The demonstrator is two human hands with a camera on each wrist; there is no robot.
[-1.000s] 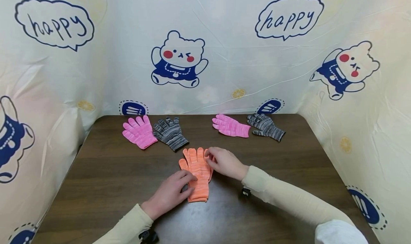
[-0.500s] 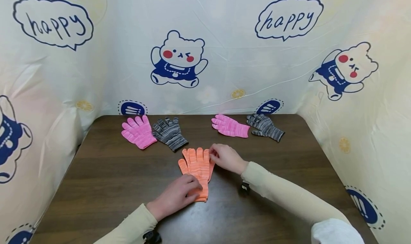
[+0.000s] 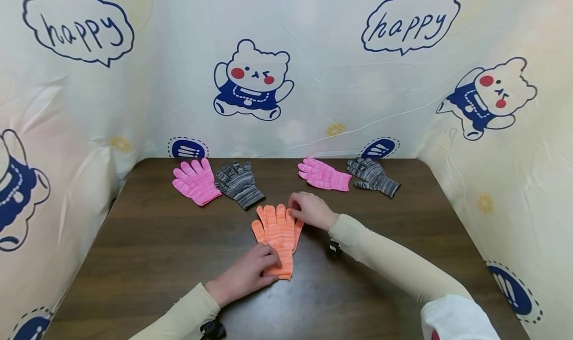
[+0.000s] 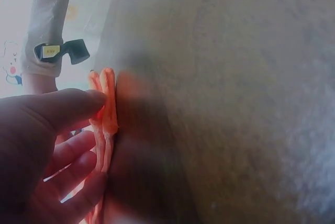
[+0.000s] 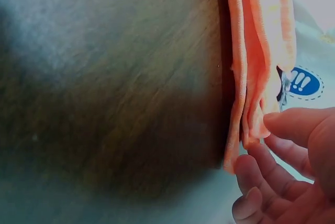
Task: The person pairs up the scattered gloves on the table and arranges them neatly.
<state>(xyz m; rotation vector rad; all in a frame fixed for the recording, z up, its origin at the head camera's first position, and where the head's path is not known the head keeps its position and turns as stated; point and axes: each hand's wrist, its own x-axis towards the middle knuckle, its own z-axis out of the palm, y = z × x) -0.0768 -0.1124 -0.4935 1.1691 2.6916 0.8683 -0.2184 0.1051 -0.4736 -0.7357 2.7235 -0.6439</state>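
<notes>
Two orange knit gloves (image 3: 277,225) lie stacked flat near the middle of the table, fingers pointing away and cuffs toward me. Part of the lower glove shows along the right side. My left hand (image 3: 248,273) rests on the cuff end; its thumb (image 4: 78,106) touches the edge of the layered knit in the left wrist view, with the other fingers loosely bent over the top. At the upper right fingertips, my right hand (image 3: 312,210) pinches a finger of the top glove between thumb (image 5: 293,124) and forefinger.
Behind on the left lie a pink glove (image 3: 197,182) and a grey striped glove (image 3: 240,184). Another pink glove (image 3: 324,174) and grey glove (image 3: 373,177) lie behind on the right. A printed curtain (image 3: 313,91) surrounds the dark wooden table (image 3: 170,260).
My left hand has slid right and toward the cuff of the orange gloves. The right hand has stayed by the fingertips, shifting slightly. More of the lower glove shows at the right.
</notes>
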